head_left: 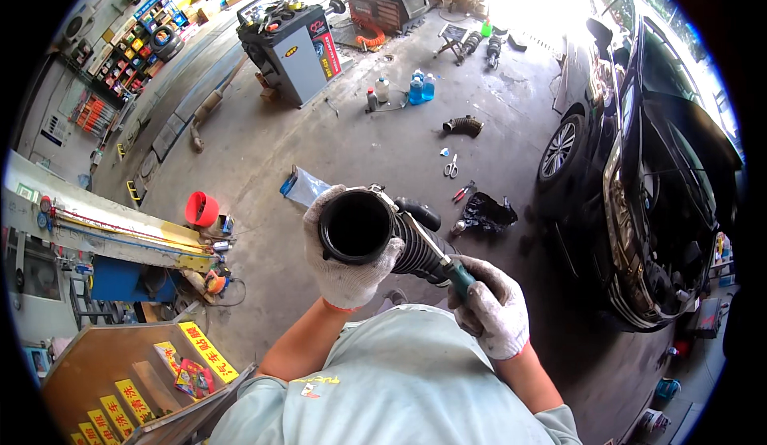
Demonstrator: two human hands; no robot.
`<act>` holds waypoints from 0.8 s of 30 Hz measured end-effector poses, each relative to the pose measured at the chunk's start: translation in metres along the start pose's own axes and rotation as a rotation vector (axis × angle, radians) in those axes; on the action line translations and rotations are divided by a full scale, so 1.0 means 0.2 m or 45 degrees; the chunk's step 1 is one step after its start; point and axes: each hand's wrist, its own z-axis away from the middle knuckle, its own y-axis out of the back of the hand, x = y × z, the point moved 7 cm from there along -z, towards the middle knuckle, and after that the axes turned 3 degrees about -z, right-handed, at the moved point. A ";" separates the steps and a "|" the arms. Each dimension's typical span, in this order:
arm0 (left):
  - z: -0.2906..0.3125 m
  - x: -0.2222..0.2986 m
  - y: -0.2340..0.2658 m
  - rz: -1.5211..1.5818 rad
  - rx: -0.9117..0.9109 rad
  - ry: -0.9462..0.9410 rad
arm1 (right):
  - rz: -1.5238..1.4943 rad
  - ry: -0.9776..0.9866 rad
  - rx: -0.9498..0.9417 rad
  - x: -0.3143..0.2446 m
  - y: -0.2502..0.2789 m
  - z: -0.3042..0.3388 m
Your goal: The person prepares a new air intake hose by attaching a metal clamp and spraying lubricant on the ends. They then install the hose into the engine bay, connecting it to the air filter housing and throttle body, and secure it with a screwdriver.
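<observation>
A black corrugated air intake hose (414,252) is in front of my chest, its round open mouth facing up toward me. My left hand (349,282), in a whitish knit glove, is closed around the mouth end. A screwdriver (460,279) with a green handle is gripped in my right hand (497,311), whose glove is dirty. Its long shaft runs along the hose toward a metal clamp near the mouth. Whether the tip sits in the clamp's screw I cannot tell. A short black side pipe (420,214) sticks out beside the shaft.
On the floor lie another corrugated hose (463,126), scissors (451,167), red-handled pliers (463,192) and a black plastic piece (487,213). A black car (631,173) with its front opened stands right. Blue bottles (421,88) and a grey wheel balancer (297,57) stand farther off.
</observation>
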 end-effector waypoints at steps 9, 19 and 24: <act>0.02 -0.03 0.00 0.005 -0.044 -0.050 | -0.169 -0.150 -0.060 0.03 0.00 0.01; 0.02 -0.04 0.00 0.051 -0.080 -0.123 | -0.164 -0.164 -0.024 0.01 0.02 0.02; 0.02 -0.02 0.00 -0.098 -0.187 -0.228 | -0.168 -0.202 -0.080 0.01 0.02 0.02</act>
